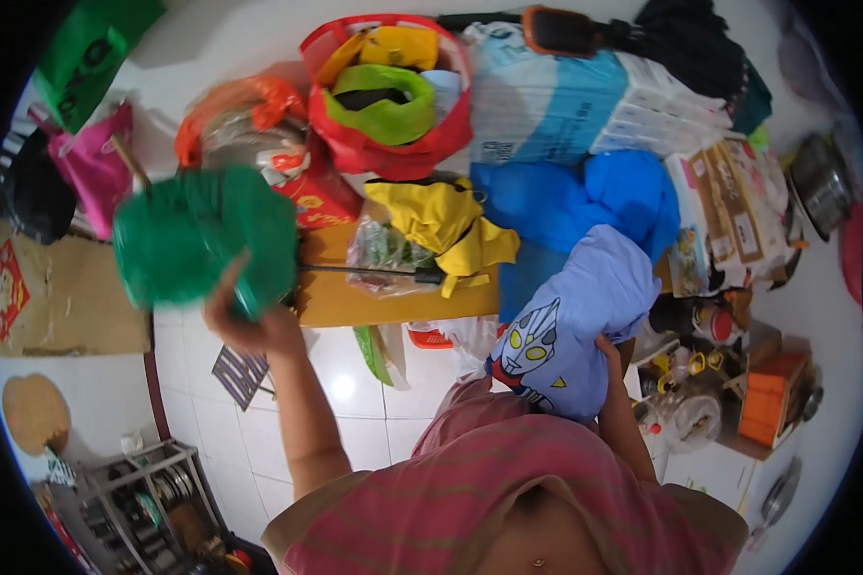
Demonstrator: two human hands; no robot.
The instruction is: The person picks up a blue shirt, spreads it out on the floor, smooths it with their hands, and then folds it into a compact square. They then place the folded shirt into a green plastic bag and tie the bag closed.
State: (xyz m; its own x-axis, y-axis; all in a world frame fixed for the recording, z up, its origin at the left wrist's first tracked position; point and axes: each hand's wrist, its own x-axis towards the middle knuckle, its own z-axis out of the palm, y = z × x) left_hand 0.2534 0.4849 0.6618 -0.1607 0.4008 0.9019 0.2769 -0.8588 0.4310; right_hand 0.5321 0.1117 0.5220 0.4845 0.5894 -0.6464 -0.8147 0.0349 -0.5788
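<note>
On the left, my left hand [241, 320] grips the lower edge of a green bag [205, 233], which is blurred. Part of the green material shows between the thumb and fingers. My right hand [610, 363] holds a bunched light blue cloth item [582, 309] with a printed cartoon figure from the right side; some of its fingers are hidden behind the cloth. Between the hands, a yellow cloth item [446, 223] lies on the wooden table [374, 305], beside a clear plastic bag [388, 248] with green contents and a thin black rod [367, 270]. Blue fabric [546, 201] lies behind the light blue item.
A red bag [392, 162] of folded items, an orange plastic bag [223, 108] and a wrapped tissue pack [546, 100] with a hairbrush [561, 31] stand along the back. Boxes [737, 201] are at right, above jars. A folding stool [241, 377] and metal rack [140, 467] stand lower left.
</note>
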